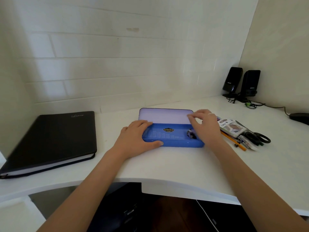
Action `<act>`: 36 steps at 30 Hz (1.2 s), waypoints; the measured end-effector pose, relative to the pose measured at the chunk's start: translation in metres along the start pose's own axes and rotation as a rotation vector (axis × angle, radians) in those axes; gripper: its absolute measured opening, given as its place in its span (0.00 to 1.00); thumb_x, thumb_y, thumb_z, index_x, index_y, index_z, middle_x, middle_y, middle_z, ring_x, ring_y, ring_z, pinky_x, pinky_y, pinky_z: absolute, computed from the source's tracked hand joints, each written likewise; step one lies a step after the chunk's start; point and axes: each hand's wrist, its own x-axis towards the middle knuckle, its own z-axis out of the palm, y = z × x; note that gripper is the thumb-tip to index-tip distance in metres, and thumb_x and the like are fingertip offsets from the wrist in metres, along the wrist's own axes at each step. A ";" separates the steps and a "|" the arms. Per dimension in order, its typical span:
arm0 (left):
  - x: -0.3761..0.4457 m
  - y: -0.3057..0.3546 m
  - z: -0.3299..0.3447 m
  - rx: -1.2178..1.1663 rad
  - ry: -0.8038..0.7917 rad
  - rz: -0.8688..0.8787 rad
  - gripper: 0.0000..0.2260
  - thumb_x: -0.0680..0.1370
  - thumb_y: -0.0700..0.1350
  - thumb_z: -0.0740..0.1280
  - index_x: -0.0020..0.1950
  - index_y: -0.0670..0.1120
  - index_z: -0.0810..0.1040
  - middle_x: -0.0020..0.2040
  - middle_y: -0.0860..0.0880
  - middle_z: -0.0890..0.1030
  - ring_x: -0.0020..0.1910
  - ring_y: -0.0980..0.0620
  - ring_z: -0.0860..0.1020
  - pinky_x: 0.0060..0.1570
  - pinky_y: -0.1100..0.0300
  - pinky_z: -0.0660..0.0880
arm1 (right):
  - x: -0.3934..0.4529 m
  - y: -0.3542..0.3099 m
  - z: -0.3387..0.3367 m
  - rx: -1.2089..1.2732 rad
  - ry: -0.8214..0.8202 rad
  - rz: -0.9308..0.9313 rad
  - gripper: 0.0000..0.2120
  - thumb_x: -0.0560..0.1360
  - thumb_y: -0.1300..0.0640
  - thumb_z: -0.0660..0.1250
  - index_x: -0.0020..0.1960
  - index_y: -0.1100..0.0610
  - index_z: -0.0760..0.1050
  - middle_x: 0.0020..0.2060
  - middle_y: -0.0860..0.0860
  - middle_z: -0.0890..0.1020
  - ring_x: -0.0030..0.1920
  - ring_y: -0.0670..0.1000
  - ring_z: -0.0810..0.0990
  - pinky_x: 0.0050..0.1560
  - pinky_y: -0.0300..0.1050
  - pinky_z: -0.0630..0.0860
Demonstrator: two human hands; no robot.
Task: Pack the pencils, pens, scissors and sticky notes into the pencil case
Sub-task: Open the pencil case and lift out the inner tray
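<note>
A blue plastic pencil case (172, 142) lies open on the white desk, its pale lid (164, 115) tilted up at the back. My left hand (137, 136) grips the case's left end, thumb on the front wall. My right hand (206, 127) hovers over the case's right end, fingers spread and touching the lid's right corner. A small dark object (190, 133) lies inside the case by that hand. Right of the case lies a pile: black scissors (258, 137), yellow pencils (232, 140), pens (245, 143) and a clear packet (233, 128).
A black binder (51, 139) lies at the left of the desk (167, 163). Two black speakers (241, 82) with cables stand in the back right corner, and a dark device (300, 117) sits at the right edge. White walls close in behind and on both sides.
</note>
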 end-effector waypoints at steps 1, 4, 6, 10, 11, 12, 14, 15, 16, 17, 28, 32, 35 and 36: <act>0.001 -0.002 0.001 0.007 0.016 -0.010 0.35 0.68 0.68 0.65 0.71 0.56 0.63 0.71 0.56 0.65 0.72 0.56 0.61 0.70 0.54 0.58 | -0.004 -0.007 -0.003 0.053 -0.053 -0.076 0.11 0.76 0.52 0.66 0.51 0.55 0.84 0.52 0.50 0.79 0.52 0.49 0.76 0.54 0.39 0.71; 0.002 -0.004 0.003 0.027 0.074 -0.061 0.35 0.68 0.69 0.65 0.70 0.54 0.64 0.69 0.55 0.67 0.71 0.54 0.61 0.67 0.54 0.60 | -0.019 -0.022 0.000 0.114 -0.292 -0.207 0.08 0.73 0.54 0.69 0.45 0.55 0.85 0.43 0.48 0.81 0.44 0.44 0.76 0.46 0.33 0.69; 0.002 -0.002 0.002 0.024 0.103 -0.099 0.34 0.68 0.67 0.66 0.70 0.53 0.65 0.69 0.53 0.67 0.71 0.52 0.61 0.66 0.54 0.60 | -0.022 -0.022 0.006 0.092 -0.352 -0.257 0.05 0.72 0.57 0.71 0.46 0.55 0.85 0.39 0.47 0.80 0.40 0.40 0.75 0.43 0.30 0.67; 0.001 -0.001 0.001 -0.006 0.115 -0.107 0.35 0.69 0.65 0.67 0.70 0.51 0.64 0.69 0.52 0.67 0.70 0.51 0.62 0.67 0.54 0.62 | -0.022 -0.021 0.009 0.149 -0.344 -0.221 0.06 0.71 0.64 0.71 0.45 0.56 0.85 0.35 0.40 0.78 0.38 0.34 0.76 0.43 0.23 0.68; 0.001 -0.002 0.001 -0.026 0.115 -0.103 0.35 0.68 0.65 0.68 0.71 0.51 0.64 0.69 0.52 0.67 0.70 0.51 0.62 0.67 0.55 0.63 | -0.022 -0.022 0.010 0.167 -0.340 -0.195 0.06 0.70 0.64 0.71 0.45 0.57 0.84 0.36 0.40 0.78 0.38 0.36 0.77 0.43 0.23 0.68; 0.001 -0.002 0.001 -0.047 0.116 -0.097 0.36 0.68 0.65 0.68 0.71 0.51 0.63 0.70 0.52 0.66 0.70 0.51 0.63 0.67 0.55 0.63 | -0.023 -0.022 0.011 0.185 -0.334 -0.172 0.06 0.70 0.65 0.71 0.44 0.57 0.84 0.36 0.40 0.78 0.38 0.37 0.77 0.43 0.23 0.69; 0.001 -0.002 0.000 -0.091 0.113 -0.087 0.38 0.67 0.64 0.69 0.72 0.51 0.61 0.71 0.53 0.64 0.69 0.51 0.64 0.67 0.55 0.64 | -0.023 -0.025 0.011 0.215 -0.309 -0.134 0.06 0.69 0.66 0.72 0.43 0.57 0.84 0.35 0.40 0.78 0.38 0.38 0.77 0.43 0.23 0.69; 0.001 -0.002 -0.001 -0.116 0.110 -0.082 0.38 0.67 0.63 0.70 0.72 0.52 0.61 0.71 0.53 0.63 0.69 0.51 0.64 0.67 0.55 0.64 | -0.023 -0.026 0.011 0.228 -0.296 -0.120 0.06 0.68 0.66 0.73 0.42 0.57 0.84 0.35 0.41 0.78 0.37 0.37 0.77 0.43 0.23 0.69; 0.000 -0.002 -0.001 -0.146 0.108 -0.078 0.39 0.67 0.62 0.71 0.72 0.52 0.60 0.71 0.53 0.62 0.69 0.51 0.64 0.67 0.55 0.64 | -0.023 -0.026 0.011 0.241 -0.283 -0.110 0.06 0.67 0.66 0.74 0.42 0.58 0.84 0.34 0.41 0.78 0.36 0.36 0.76 0.42 0.24 0.69; 0.000 -0.003 -0.002 -0.177 0.104 -0.074 0.39 0.67 0.60 0.72 0.72 0.53 0.59 0.72 0.54 0.61 0.70 0.51 0.63 0.67 0.56 0.64 | -0.023 -0.027 0.011 0.250 -0.272 -0.103 0.06 0.67 0.66 0.74 0.42 0.58 0.84 0.34 0.41 0.78 0.36 0.34 0.76 0.41 0.24 0.69; 0.007 -0.012 -0.004 -0.492 0.069 -0.149 0.49 0.64 0.51 0.79 0.76 0.56 0.50 0.73 0.50 0.57 0.71 0.54 0.61 0.63 0.63 0.60 | -0.023 -0.029 0.008 0.317 -0.249 -0.026 0.07 0.66 0.66 0.75 0.43 0.60 0.85 0.33 0.43 0.78 0.32 0.33 0.75 0.36 0.23 0.68; 0.008 -0.015 -0.006 -0.555 0.065 -0.156 0.53 0.61 0.46 0.80 0.76 0.54 0.50 0.72 0.47 0.60 0.70 0.53 0.64 0.63 0.62 0.62 | -0.024 -0.030 0.005 0.348 -0.260 0.016 0.06 0.66 0.66 0.76 0.43 0.61 0.84 0.33 0.44 0.79 0.30 0.33 0.75 0.34 0.23 0.68; 0.008 -0.016 -0.005 -0.545 0.067 -0.146 0.54 0.61 0.44 0.81 0.76 0.55 0.49 0.71 0.48 0.60 0.69 0.55 0.63 0.62 0.64 0.60 | -0.025 -0.032 0.002 0.366 -0.293 0.048 0.06 0.65 0.66 0.76 0.42 0.61 0.84 0.33 0.45 0.80 0.27 0.35 0.74 0.32 0.23 0.68; 0.008 -0.016 -0.005 -0.541 0.072 -0.142 0.54 0.61 0.44 0.81 0.76 0.56 0.49 0.70 0.49 0.61 0.68 0.55 0.63 0.62 0.64 0.60 | -0.025 -0.033 0.000 0.394 -0.295 0.065 0.06 0.65 0.66 0.76 0.41 0.61 0.84 0.33 0.46 0.81 0.27 0.36 0.74 0.31 0.24 0.68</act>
